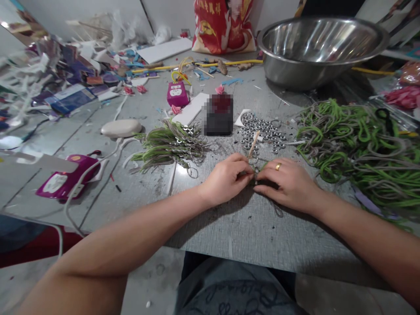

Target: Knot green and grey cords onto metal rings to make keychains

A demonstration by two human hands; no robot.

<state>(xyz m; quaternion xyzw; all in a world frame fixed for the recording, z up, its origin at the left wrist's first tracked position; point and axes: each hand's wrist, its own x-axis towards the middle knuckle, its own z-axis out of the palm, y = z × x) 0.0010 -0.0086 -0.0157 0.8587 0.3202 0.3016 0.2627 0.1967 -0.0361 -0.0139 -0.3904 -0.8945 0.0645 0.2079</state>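
Observation:
My left hand (228, 179) is closed in a pinch, with a thin wooden stick (254, 143) rising from its fingers. Right beside it, my right hand (288, 181), a gold ring on one finger, pinches a green and grey cord (278, 211) whose loop trails onto the table below. Both sets of fingertips nearly meet, so the small piece between them is mostly hidden. Just beyond lies a spread of small silver metal rings (262, 131). A bundle of green and grey cords with metal pieces (172, 142) is to the left. A large heap of similar cords (354, 140) lies at the right.
A dark phone-like object (219, 124), partly blurred, lies ahead. A steel basin (295, 72) and a red bag (225, 33) stand at the back. Purple boxes (70, 177), a white charger (120, 127) with cables, and scraps (70, 96) occupy the left of the grey table (210, 236).

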